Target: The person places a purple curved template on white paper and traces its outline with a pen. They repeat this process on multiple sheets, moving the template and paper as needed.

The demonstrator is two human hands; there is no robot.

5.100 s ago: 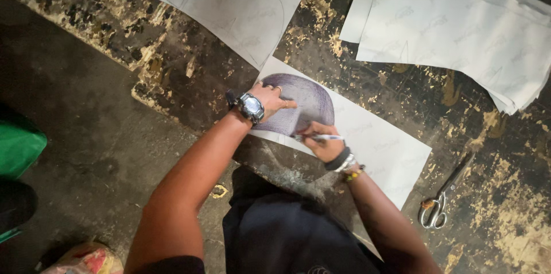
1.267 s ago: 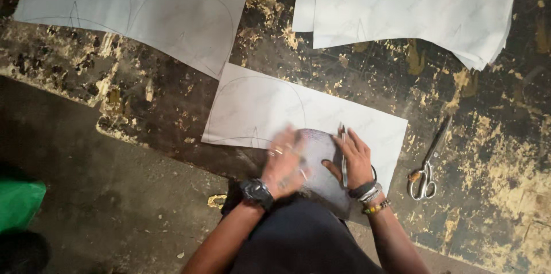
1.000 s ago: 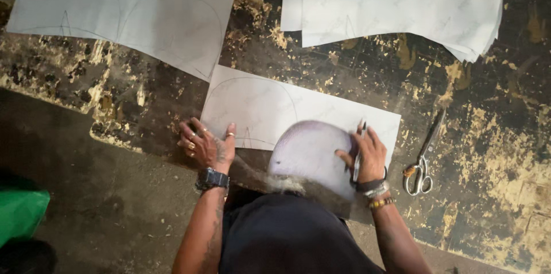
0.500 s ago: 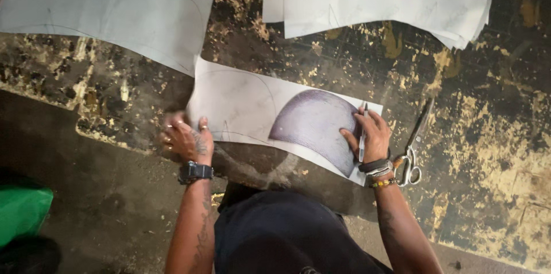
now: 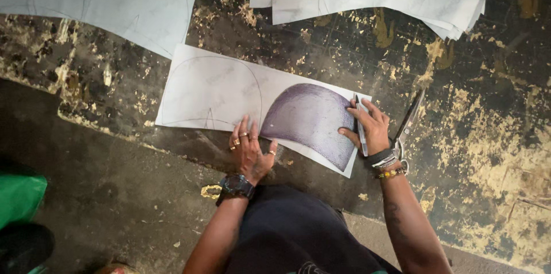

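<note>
With the purple dome-shaped template [image 5: 313,122] laid on the white sheet [image 5: 212,90], the left hand [image 5: 251,150] presses flat (fingers spread) while the right hand [image 5: 367,130] grips a pen [image 5: 360,130]; tracing its outline seems next.

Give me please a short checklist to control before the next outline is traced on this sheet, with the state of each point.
1. Purple dome template lies flat on the white sheet: ok.
2. Template sits beside the outline already drawn, without covering it: ok, it looks clear.
3. Left hand presses the sheet's near edge: ok.
4. Right hand steadies the template's right edge: ok.
5. Pen is in the right hand: ok; whether its tip is ready, cannot tell.
6. Scissors lie off the sheet, to the right of it: ok.
</note>
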